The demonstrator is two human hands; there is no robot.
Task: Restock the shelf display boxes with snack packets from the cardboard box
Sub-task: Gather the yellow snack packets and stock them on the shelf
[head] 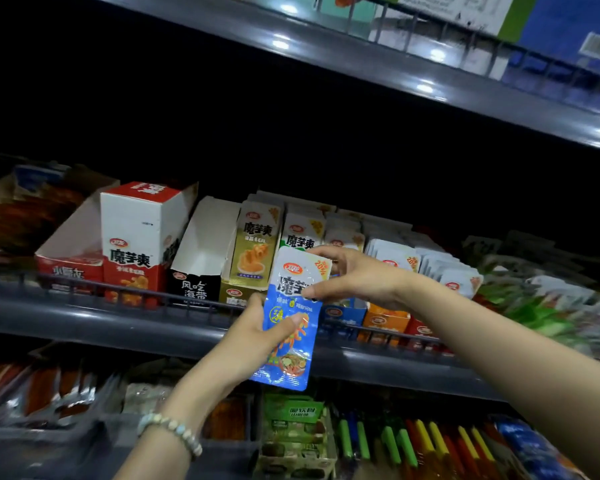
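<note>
A blue and white snack packet (pixel 289 320) stands upright in front of the middle shelf, held by both hands. My left hand (pixel 257 336) grips its lower left side, thumb across the front. My right hand (pixel 350 277) pinches its upper right corner between thumb and fingers. Just behind the packet sits a blue display box (pixel 343 315) on the shelf, with rows of white packets (pixel 392 258) above it. The cardboard box is not in view.
On the same shelf stand a gold display box (pixel 253 251), an open black box (pixel 201 258), a tall red and white box (pixel 136 237) and an orange box (pixel 385 320). A low rail (pixel 118 289) runs along the shelf front. More snacks fill the lower shelf (pixel 291 434).
</note>
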